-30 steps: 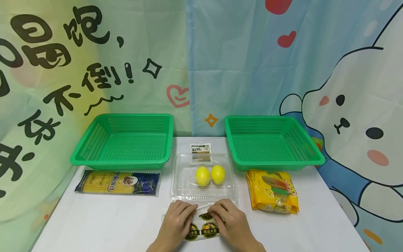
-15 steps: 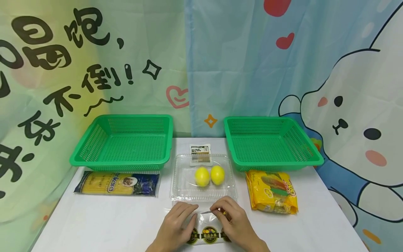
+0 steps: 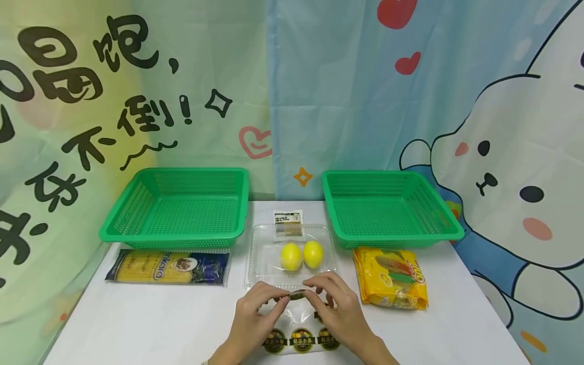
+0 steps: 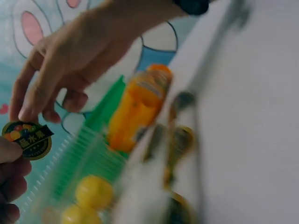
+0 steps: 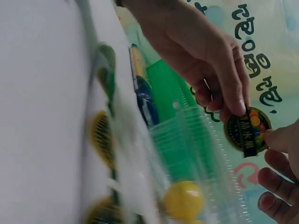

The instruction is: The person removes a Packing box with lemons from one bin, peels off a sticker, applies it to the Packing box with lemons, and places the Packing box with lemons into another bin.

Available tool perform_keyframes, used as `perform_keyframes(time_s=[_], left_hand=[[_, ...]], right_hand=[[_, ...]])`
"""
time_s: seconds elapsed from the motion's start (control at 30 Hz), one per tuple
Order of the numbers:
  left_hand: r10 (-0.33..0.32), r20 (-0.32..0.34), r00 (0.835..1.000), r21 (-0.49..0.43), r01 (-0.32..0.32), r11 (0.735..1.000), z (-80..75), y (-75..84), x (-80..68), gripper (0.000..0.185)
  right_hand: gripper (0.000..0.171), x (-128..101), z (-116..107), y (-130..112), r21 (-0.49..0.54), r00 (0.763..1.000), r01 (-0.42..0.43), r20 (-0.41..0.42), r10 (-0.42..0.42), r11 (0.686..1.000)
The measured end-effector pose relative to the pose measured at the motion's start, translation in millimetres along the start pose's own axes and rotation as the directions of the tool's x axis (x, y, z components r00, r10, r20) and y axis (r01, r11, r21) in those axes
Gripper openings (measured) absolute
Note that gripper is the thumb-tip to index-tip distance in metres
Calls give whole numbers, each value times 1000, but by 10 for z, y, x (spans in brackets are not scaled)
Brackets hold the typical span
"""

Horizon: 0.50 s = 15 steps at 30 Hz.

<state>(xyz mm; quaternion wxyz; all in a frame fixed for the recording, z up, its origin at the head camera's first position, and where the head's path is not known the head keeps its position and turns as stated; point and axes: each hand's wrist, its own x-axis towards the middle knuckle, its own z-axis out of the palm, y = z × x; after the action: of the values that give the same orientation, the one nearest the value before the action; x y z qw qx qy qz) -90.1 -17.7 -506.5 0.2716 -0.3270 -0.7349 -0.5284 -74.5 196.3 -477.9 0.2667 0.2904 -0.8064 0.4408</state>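
Note:
A round, dark fruit sticker (image 3: 297,294) is held up between my two hands, just in front of the clear plastic box (image 3: 262,271). My left hand (image 3: 255,315) pinches one side of the sticker with thumb and forefinger. Thumb and forefinger of my right hand (image 3: 341,315) pinch its other side. Beneath the hands lies a shiny white sheet of stickers (image 3: 301,340), with several round labels showing along its near edge. In the right wrist view, the sticker (image 5: 246,128) has printed fruit and a dark band with characters. Two lemons (image 3: 291,257) sit in the box.
Green baskets stand at the back left (image 3: 173,239) and back right (image 3: 397,237). A pack of spaghetti (image 3: 169,266) lies before the left one, a yellow food bag (image 3: 391,279) before the right. Behind the box's front part is a small labelled packet (image 3: 288,219).
The right hand, earlier bent over the sheet, has come up with a sticker lifted off it. The left hand has moved in and now pinches that sticker too.

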Motion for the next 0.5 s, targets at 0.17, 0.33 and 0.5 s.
perform_keyframes(time_s=[0.17, 0.33, 0.5], left_hand=[[-165, -21, 986, -63, 163, 985, 2, 31, 254, 18], [-195, -51, 979, 12, 196, 981, 27, -32, 529, 17], [-242, -24, 970, 57, 243, 968, 33, -139, 712, 7]], right_hand=[[25, 253, -52, 60, 22, 999, -39, -25, 40, 999], [18, 524, -23, 128, 21, 981, -176, -74, 177, 984], [9, 673, 9, 174, 54, 930, -347, -111, 351, 936]])
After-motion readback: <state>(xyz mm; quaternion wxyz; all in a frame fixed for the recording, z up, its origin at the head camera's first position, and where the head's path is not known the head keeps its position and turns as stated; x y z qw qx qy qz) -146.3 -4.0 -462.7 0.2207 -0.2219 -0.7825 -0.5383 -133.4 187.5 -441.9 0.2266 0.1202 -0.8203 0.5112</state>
